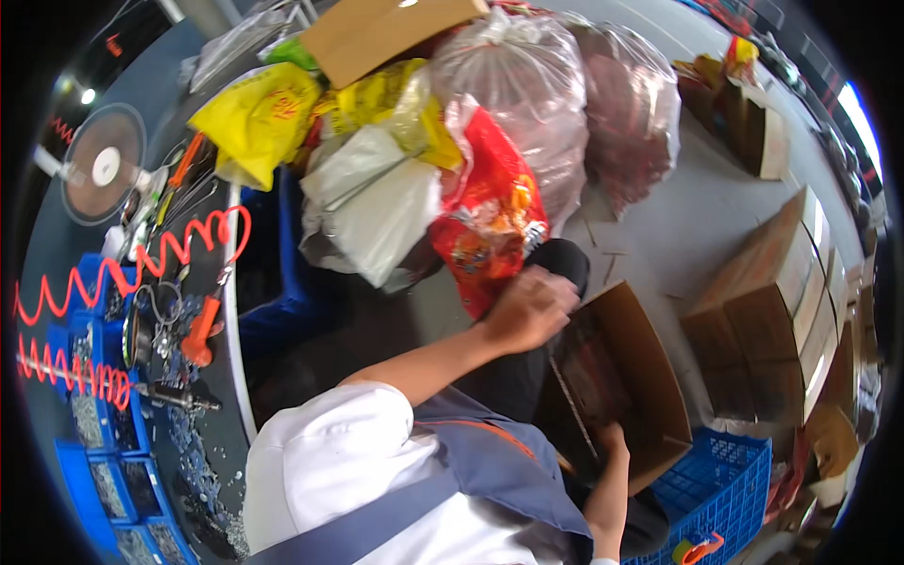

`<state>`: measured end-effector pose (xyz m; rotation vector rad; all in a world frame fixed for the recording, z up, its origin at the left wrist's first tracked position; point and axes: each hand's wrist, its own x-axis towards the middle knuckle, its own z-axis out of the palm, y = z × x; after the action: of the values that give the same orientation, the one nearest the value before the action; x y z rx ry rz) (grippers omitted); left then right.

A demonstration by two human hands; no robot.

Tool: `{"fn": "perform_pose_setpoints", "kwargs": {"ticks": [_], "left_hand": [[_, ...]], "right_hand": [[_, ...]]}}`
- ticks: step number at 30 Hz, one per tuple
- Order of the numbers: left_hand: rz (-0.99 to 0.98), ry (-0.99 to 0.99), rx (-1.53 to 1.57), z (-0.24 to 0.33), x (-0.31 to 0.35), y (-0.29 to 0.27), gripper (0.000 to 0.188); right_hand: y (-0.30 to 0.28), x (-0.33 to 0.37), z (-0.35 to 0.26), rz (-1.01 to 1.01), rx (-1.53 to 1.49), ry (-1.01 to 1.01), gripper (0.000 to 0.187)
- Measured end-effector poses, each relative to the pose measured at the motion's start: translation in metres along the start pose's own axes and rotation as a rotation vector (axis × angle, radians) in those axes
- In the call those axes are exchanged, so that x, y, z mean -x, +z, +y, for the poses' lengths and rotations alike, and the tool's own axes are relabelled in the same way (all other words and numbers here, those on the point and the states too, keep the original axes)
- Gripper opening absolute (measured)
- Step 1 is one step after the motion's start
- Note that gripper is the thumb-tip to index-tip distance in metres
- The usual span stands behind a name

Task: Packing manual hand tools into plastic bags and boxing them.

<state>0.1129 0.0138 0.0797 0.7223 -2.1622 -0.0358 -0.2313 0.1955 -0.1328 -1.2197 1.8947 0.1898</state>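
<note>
Carton (652, 363), mouth upward, long axis fore-aft

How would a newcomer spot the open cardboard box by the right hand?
Find the blue plastic crate at lower right. The open cardboard box sits just above and left of it in view, the right hand at its lower edge. Unlike the large closed carton farther right, it shows its hollow, dark inside.

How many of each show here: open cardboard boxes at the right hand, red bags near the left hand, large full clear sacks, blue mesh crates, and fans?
Open cardboard box at the right hand: 1
Red bag near the left hand: 1
Large full clear sacks: 2
Blue mesh crate: 1
Fan: 1
Total: 6
</note>
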Motion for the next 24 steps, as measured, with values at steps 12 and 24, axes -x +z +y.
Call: {"fn": "perform_pose_setpoints", "kwargs": {"ticks": [12, 24], "left_hand": [[-0.059, -0.727, -0.560, -0.208, 0.178, -0.093, 0.039], [0.035, -0.976, 0.011, -0.249, 0.164, -0.159, 0.027]], "right_hand": [[0.012, 0.012, -0.048, 0.222, -0.018, -0.129, 0.041], [0.017, 0.014, -0.041, 0.280, -0.100, -0.111, 0.042]]}}
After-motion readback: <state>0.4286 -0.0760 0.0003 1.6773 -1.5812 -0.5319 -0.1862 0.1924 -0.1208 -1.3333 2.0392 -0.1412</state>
